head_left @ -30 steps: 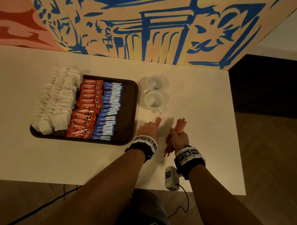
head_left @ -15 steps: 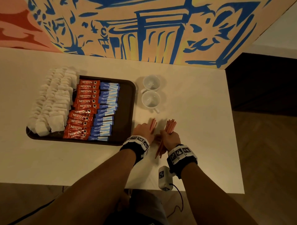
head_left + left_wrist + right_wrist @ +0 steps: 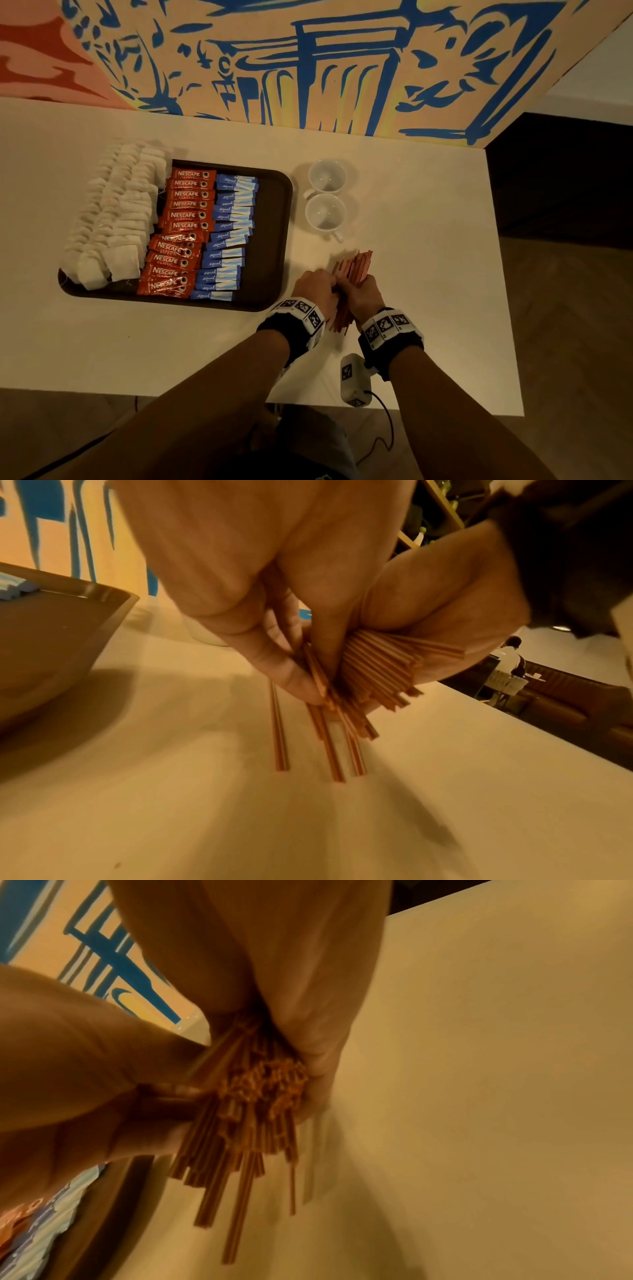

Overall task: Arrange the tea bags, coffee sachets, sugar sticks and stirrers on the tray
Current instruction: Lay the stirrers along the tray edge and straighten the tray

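Note:
A dark brown tray (image 3: 274, 219) on the white table holds rows of white tea bags (image 3: 116, 212), red coffee sachets (image 3: 185, 226) and blue sugar sticks (image 3: 229, 236). Right of the tray's near corner, my right hand (image 3: 363, 294) grips a thick bundle of orange stirrers (image 3: 356, 267) (image 3: 253, 1096) held roughly upright above the table. My left hand (image 3: 315, 284) presses against the bundle, its fingers pinching a few stirrers (image 3: 322, 685) into it. Some stirrer ends hang lower than the rest, near the table.
Two white cups (image 3: 325, 198) stand just beyond the hands, right of the tray. A painted wall panel (image 3: 308, 68) runs along the table's far edge. The table's right edge (image 3: 503, 308) drops to a dark floor. A cabled sensor hangs under my right wrist.
My two hands, apart a second ago with separate stirrer bunches, have come together. The left hand's few stirrers now join the right hand's bundle.

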{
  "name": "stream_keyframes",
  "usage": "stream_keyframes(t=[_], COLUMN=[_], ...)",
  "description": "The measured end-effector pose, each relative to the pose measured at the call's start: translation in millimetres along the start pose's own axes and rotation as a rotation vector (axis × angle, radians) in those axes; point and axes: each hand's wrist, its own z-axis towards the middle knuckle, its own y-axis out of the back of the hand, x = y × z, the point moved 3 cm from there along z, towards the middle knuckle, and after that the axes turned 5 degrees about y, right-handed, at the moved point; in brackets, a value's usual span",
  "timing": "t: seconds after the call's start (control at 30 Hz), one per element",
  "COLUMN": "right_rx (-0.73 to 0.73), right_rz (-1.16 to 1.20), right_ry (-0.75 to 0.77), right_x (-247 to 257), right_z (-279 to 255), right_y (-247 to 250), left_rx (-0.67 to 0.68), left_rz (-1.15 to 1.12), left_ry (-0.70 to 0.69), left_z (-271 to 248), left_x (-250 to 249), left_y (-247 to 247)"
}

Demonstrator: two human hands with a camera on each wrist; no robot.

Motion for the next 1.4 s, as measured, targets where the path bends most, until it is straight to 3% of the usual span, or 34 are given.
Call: stream_keyframes(t=[0.17,0.37,0.47,0.57,0.67,0.8,1.1,1.23,1.4], right_rx=[0.039,0.006,-0.04,-0.121,-0.162,-0.139,0.016,0.096,0.206], right_rz=[0.159,0.156,0.143,0.206,0.304,0.342,0.377,0.358,0.256], right_ry=[-0.084,-0.137,-0.114,-0.114,-0.131,-0.158,-0.148,-0.126,-0.052], right_x=[45.4,46.0,46.2,46.9,45.1,42.2,49.5,57.2,98.8], right_z=[-36.7,-34.0,-34.3,-36.7,-39.1,-46.9,-67.9,-80.3,-92.6], right_y=[3.3,11.4,10.8,16.6,25.4,32.6,31.6,20.0,-22.0], left_rx=[0.089,0.147,0.085,-0.051,-0.096,-0.05,0.035,0.056,-0.007], left_rz=[-0.074,-0.175,-0.168,-0.195,-0.058,0.268,0.363,0.156,-0.321], left_ry=[-0.073,-0.137,-0.155,-0.087,0.039,-0.011,-0.015,0.095,0.153], left_z=[-2.6,-6.7,-6.3,0.9,7.3,9.8,2.5,-6.5,-13.7], left_x=[4.2,4.6,5.9,12.5,16.6,4.1,-7.9,3.9,53.7], left_y=[-2.7,-2.5,0.7,6.6,6.9,0.7,3.4,20.2,75.3])
